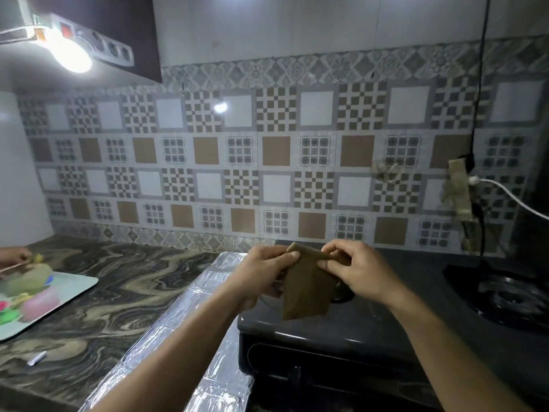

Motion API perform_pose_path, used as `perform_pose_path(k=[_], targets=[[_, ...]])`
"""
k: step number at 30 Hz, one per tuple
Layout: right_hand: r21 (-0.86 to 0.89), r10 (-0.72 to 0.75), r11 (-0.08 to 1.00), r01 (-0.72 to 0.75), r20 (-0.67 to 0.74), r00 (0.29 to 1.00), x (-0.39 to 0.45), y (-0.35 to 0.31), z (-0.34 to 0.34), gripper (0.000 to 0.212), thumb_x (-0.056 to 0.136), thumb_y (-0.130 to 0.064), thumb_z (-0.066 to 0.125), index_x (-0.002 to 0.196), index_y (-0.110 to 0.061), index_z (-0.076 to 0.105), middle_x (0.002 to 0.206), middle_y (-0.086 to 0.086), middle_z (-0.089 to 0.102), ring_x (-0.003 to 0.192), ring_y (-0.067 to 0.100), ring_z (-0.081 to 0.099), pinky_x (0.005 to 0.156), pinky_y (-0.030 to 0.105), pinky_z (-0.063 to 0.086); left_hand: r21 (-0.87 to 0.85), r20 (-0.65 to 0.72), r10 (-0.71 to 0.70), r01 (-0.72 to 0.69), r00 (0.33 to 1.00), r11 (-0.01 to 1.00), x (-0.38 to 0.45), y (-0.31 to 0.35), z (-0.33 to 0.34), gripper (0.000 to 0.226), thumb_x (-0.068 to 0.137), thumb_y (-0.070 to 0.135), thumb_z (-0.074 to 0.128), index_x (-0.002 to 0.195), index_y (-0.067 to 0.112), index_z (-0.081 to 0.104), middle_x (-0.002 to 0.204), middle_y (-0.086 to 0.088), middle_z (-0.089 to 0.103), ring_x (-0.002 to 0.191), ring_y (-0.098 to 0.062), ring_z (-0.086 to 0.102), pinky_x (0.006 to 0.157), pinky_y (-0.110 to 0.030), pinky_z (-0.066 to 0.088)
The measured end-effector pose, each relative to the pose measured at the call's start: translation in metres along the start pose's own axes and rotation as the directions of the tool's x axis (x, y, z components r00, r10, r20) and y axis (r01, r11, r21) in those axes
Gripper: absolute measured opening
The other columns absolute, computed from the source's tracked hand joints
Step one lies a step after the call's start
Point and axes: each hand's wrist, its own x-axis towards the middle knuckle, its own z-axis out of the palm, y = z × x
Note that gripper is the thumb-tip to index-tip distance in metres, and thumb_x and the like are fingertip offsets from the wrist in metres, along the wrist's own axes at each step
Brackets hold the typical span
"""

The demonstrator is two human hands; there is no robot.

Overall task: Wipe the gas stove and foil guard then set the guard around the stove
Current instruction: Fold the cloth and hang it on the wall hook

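Left hand (261,272) and right hand (355,270) pinch a brown cloth (306,289) between them, above the black stove (341,331); foil guard (184,319) lies left.

dim kitchen; one bare bulb (69,55) blows out upper left, edges bowed, stove (386,316) side murky.

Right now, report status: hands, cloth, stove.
Both hands, left and right, grip the brown cloth above the stove. Foil guard flat on counter, left of stove. Nothing blocking.
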Motion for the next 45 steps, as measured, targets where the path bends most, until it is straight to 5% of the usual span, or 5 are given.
perform_pose_path(k=[7, 18, 29, 37, 45], targets=[[0.007, -0.065, 0.998, 0.065, 0.123, 0.990, 0.018, -0.023, -0.020, 0.012, 0.082, -0.018, 0.070, 0.091, -0.026, 0.071, 0.091, -0.009, 0.065, 0.091, 0.005, 0.059, 0.082, 0.026, 0.049, 0.501, 0.154, 0.239, -0.285, 0.959, 0.817, 0.011, 0.019, -0.011, 0.018, 0.086, 0.025, 0.067, 0.101, 0.019, 0.074, 0.094, -0.013, 0.073, 0.091, -0.031, 0.067, 0.086, -0.047, 0.055], [0.651, 0.284, 0.757, -0.053, -0.254, 0.925, 0.004, -0.006, 0.019, 0.019, 0.078, -0.006, 0.071, 0.090, -0.009, 0.056, 0.085, 0.005, 0.067, 0.080, 0.014, 0.063, 0.069, 0.021, 0.051, 0.060, 0.126, 0.127, -0.135, 0.984, 0.989, 0.014, 0.019, -0.002, 0.018, 0.087, 0.023, 0.064, 0.089, 0.009, 0.074, 0.090, -0.024, 0.068, 0.083, -0.039, 0.064, 0.083, -0.047, 0.052], [0.075, -0.096, 0.990, 0.122, -0.287, 0.953, 0.031, -0.015, -0.064, 0.014, 0.083, -0.023, 0.069, 0.096, -0.027, 0.070, 0.089, -0.013, 0.069, 0.084, 0.001, 0.064, 0.075, 0.013, 0.052, -0.426, 0.313, 0.046, 0.096, 0.949, 0.900, 0.054, 0.059, 0.033, 0.034, 0.097, 0.035, 0.053, 0.118, 0.011, 0.062, 0.094, -0.008, 0.066, 0.071, -0.017, 0.065, 0.057, -0.028, 0.057], [-0.116, -0.166, 0.983, 0.142, -0.237, 0.957, 0.069, 0.035, -0.113, 0.026, 0.089, -0.023, 0.061, 0.115, -0.020, 0.068, 0.092, -0.021, 0.061, 0.093, 0.003, 0.059, 0.089, 0.023, 0.046, 0.049, 0.349, 0.207, -0.239, 0.914, 0.970, 0.131, 0.078, 0.075, 0.022, 0.096, 0.016, 0.051, 0.107, 0.028, 0.066, 0.110, -0.003, 0.067, 0.114, -0.027, 0.058, 0.104, -0.049, 0.043], [-0.097, -0.194, 0.978, 0.185, -0.090, 0.977, 0.118, 0.116, -0.174, 0.019, 0.085, -0.022, 0.067, 0.102, -0.028, 0.071, 0.097, -0.017, 0.069, 0.096, -0.001, 0.063, 0.086, 0.014, 0.048, -0.050, 0.544, 0.325, -0.356, 0.774, 0.933, 0.238, 0.081, 0.116, 0.038, 0.080, -0.002, 0.057, 0.116, 0.012, 0.060, 0.108, -0.002, 0.066, 0.108, -0.019, 0.062, 0.097, -0.036, 0.050]])
